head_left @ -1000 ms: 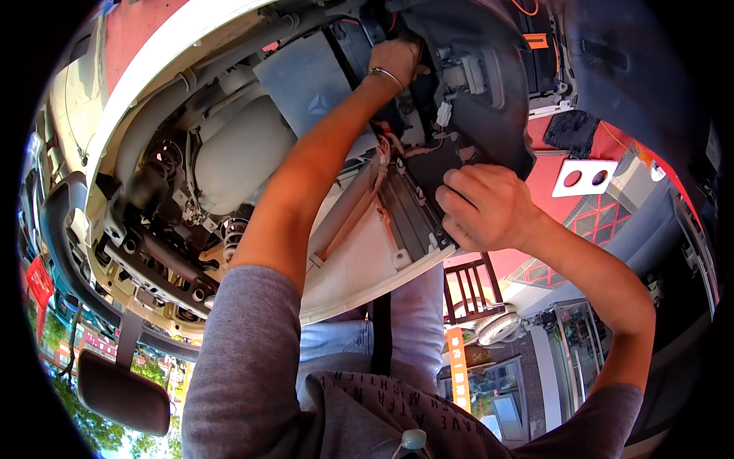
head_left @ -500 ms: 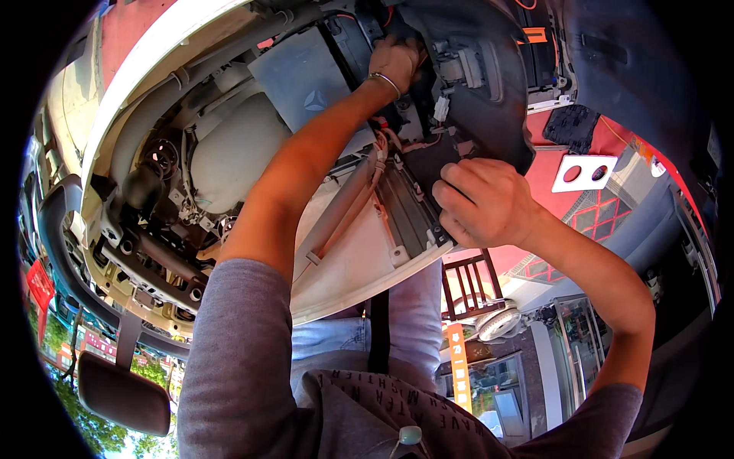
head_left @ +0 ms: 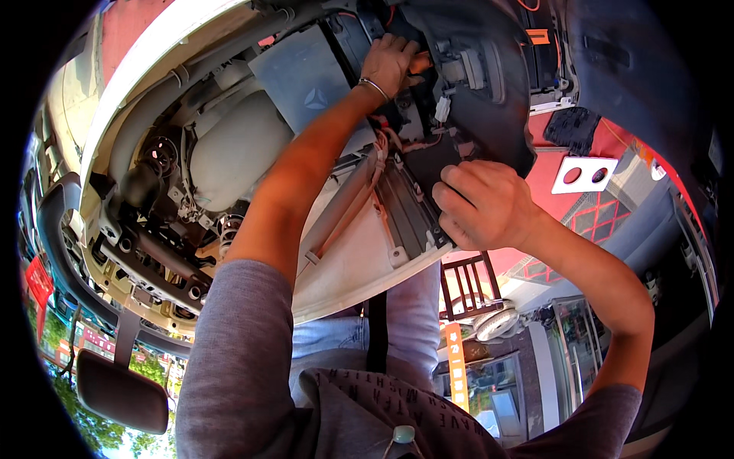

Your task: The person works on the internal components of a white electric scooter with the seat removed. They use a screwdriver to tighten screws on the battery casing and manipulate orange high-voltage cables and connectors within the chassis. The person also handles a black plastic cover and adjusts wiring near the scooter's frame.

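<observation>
Bumper shell (head_left: 359, 268) was open w/ headlight back (head_left: 237, 149), bracket (head_left: 153, 256) and wiring (head_left: 397, 145) showing inside. Left hand (head_left: 391, 63) was stretched up into the dark liner (head_left: 489, 115), fingers curled tight on smth there, can't tell what; bracelet (head_left: 373, 86) at the wrist. Right hand (head_left: 482, 205) sat lower at the liner's bottom edge, just beside the ribbed plate (head_left: 409, 214), fingers (head_left: 455, 195) bent together gripping that edge.

white car body (head_left: 359, 268) overhead carries black liner (head_left: 489, 115), wiring (head_left: 382, 149).
</observation>
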`<state>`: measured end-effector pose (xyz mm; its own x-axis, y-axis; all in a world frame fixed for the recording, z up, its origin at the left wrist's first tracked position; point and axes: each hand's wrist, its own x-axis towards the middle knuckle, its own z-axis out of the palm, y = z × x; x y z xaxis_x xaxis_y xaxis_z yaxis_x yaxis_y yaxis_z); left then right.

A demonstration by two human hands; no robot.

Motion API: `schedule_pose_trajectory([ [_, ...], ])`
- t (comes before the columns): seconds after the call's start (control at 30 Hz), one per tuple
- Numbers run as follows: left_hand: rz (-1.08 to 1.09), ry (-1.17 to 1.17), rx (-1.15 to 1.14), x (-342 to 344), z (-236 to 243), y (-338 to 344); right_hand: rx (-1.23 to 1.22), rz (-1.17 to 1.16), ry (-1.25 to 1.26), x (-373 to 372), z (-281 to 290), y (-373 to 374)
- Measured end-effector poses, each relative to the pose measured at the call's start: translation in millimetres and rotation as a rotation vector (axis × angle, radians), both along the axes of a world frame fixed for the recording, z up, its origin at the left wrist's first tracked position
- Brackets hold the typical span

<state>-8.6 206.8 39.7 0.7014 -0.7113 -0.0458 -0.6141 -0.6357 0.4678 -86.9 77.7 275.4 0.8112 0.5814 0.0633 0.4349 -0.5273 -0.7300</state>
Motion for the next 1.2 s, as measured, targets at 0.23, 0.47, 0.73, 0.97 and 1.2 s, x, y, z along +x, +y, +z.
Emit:
schedule_pose_trajectory([
  [0.23, 0.105, -0.096, -0.083, -10, -10, -10, 0.006, -0.028, -0.012, 0, -1, 4],
  [0.47, 0.078, -0.040, -0.162, -5, -13, 13, 0.029, -0.036, -0.020, 2, -3, 5],
  [0.73, 0.079, 0.071, -0.262, 10, 6, 40, 0.022, -0.038, -0.046, 0, -3, 3],
  [0.97, 0.031, -0.116, -0.118, -1, -8, 0, 0.020, -0.034, -0.024, 0, -3, 5],
  [1.2, -0.057, -0.158, 0.010, 5, -13, -9, 0.010, -0.029, -0.013, 1, -3, 4],
])
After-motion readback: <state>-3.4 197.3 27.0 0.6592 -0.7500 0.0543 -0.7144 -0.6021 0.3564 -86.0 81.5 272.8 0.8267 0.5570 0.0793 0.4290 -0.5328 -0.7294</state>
